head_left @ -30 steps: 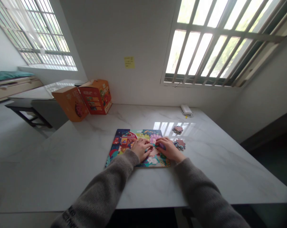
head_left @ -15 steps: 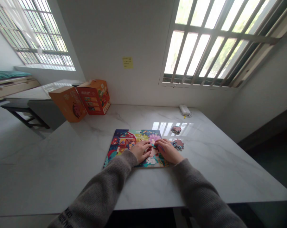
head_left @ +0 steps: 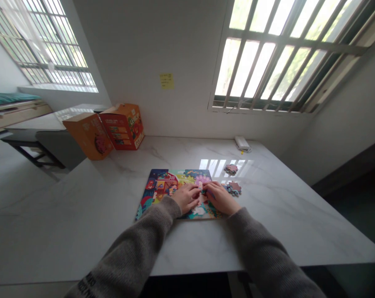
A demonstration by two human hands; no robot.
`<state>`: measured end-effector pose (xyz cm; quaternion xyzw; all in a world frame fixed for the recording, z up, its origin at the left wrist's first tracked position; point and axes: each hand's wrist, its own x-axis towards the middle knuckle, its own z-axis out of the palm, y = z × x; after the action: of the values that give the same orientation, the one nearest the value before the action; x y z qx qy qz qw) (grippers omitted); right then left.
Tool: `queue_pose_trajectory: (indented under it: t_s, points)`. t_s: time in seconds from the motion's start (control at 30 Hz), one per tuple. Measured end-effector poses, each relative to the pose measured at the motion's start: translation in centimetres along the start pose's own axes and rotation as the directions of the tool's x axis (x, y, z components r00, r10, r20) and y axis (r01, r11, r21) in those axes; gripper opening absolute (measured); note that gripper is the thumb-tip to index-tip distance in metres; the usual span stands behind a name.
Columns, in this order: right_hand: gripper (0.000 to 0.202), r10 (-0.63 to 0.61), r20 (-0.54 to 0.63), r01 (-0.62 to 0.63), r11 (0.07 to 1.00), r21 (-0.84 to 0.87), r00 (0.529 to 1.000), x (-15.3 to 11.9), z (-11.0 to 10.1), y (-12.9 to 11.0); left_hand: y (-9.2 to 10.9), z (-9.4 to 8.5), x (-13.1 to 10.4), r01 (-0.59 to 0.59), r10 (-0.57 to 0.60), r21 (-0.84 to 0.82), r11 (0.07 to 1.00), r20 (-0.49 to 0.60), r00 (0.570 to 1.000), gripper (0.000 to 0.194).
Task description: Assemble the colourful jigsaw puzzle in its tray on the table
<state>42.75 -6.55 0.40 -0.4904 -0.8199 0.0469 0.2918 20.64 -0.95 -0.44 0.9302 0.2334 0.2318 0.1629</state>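
Observation:
A colourful jigsaw puzzle with a red barn and a white rabbit lies flat on the marble-patterned table. My left hand rests on its middle, fingers stretched out and thumb apart. Close beside it, my right hand has its fingers bent over a small puzzle piece at the right part of the picture; the fingers partly hide this piece. A pile of loose puzzle pieces lies just beyond my right hand, and a second pile of pieces sits farther back.
Two orange boxes stand at the back left of the table. A white device with a cable lies near the wall at the back right. A yellow note is stuck to the wall. The table's front edge runs below my forearms.
My left hand has shifted very slightly to the right on the puzzle. My right hand stays almost in place, its fingers still at the piece.

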Motion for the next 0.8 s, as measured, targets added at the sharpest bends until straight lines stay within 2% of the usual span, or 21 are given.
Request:
queue_pose_trajectory:
  t_s: [0.13,0.47,0.63,0.8]
  points:
    - [0.027,-0.010,0.013,0.010,1.000,-0.019,1.000,0.1,0.0,0.0,-0.1,0.2,-0.1,0.006,-0.007,0.080,0.997,0.012,1.000,0.046]
    - [0.028,-0.003,0.005,0.003,1.000,-0.008,1.000,0.0,-0.1,-0.3,0.3,-0.7,1.0,0.037,-0.045,0.136,0.990,0.063,0.997,0.046]
    - [0.026,0.001,0.004,-0.001,1.000,-0.029,1.000,0.1,0.1,-0.4,0.2,-1.0,2.6,0.016,-0.033,0.184,0.983,0.090,0.995,0.039]
    - [0.017,0.043,-0.005,-0.044,0.997,-0.061,0.999,0.2,0.4,-0.4,-0.3,-0.6,3.6,0.057,-0.075,0.206,0.977,0.078,0.994,0.026]
